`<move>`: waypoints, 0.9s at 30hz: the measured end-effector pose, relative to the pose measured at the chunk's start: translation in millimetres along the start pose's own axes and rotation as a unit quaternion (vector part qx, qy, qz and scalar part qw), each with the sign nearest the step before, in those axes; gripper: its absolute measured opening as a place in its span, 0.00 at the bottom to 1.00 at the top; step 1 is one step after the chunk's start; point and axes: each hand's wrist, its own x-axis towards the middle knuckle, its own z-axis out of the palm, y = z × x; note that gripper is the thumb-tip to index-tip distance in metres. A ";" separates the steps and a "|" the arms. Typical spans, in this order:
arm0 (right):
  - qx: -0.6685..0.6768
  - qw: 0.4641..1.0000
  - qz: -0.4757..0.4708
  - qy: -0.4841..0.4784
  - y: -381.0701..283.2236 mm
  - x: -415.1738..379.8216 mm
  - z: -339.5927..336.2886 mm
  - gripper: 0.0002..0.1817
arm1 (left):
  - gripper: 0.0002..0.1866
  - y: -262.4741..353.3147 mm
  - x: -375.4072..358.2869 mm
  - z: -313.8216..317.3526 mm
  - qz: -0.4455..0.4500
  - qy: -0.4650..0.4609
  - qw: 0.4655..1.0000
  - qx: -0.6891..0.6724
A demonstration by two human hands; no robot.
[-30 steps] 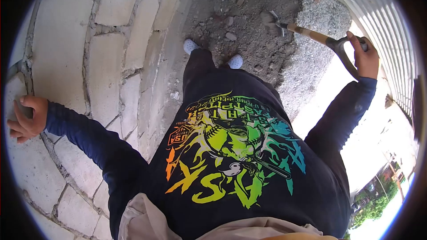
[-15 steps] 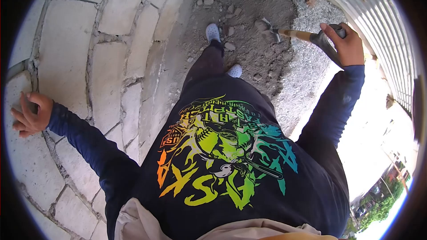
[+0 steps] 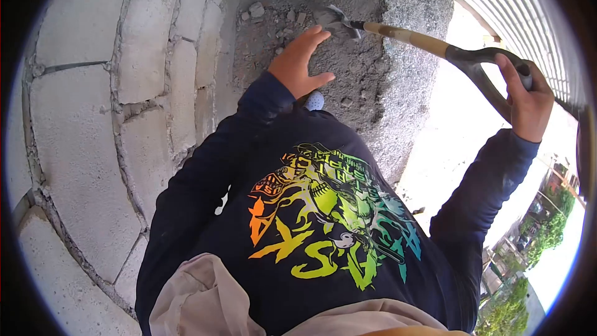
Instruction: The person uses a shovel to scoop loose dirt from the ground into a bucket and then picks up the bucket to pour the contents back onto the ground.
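My right hand point(image 3: 528, 96) is closed around the dark D-shaped grip of a shovel point(image 3: 413, 38). The shovel's wooden shaft runs leftward from the grip, and its metal blade point(image 3: 336, 20) is over the grey soil point(image 3: 348, 71). My left hand point(image 3: 301, 62) is held out over the soil, thumb apart from the fingers and nothing in it. It is near the blade, with a visible gap to the shaft. One light perforated clog point(image 3: 314, 101) shows just below my left hand; the other foot is hidden.
A block wall point(image 3: 84, 112) with rough mortar joints rises on the left. Corrugated metal sheeting point(image 3: 516, 22) runs along the upper right. Broken stones point(image 3: 256, 10) lie in the soil near the wall, and paler gravel point(image 3: 416, 18) borders it on the right.
My left hand has left the block wall and swung over the soil toward the shovel. My right hand has moved right and slightly down, raising the shovel; its blade has shifted left and up in view.
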 end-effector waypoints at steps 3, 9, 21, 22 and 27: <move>-0.017 0.998 -0.031 0.055 -39.9 -10.0 -40.2 0.21 | 0.52 1.1 65.9 33.0 0.130 -0.019 0.990 0.042; 0.163 0.888 -0.422 0.082 -135.1 -1.2 -15.2 0.24 | 0.17 -9.5 178.6 -0.4 0.105 0.058 0.993 -0.009; -0.029 0.929 -0.324 -0.177 -129.2 -15.2 285.9 0.16 | 0.18 -296.4 73.0 47.5 -0.117 0.158 0.979 0.059; -0.059 0.932 -0.293 -0.207 -128.8 -19.2 276.6 0.17 | 0.19 -275.5 68.2 46.5 -0.161 0.148 0.975 0.025; -0.049 0.939 -0.224 -0.258 -152.5 -17.5 220.5 0.14 | 0.17 -223.6 51.1 41.8 -0.141 0.183 0.971 0.062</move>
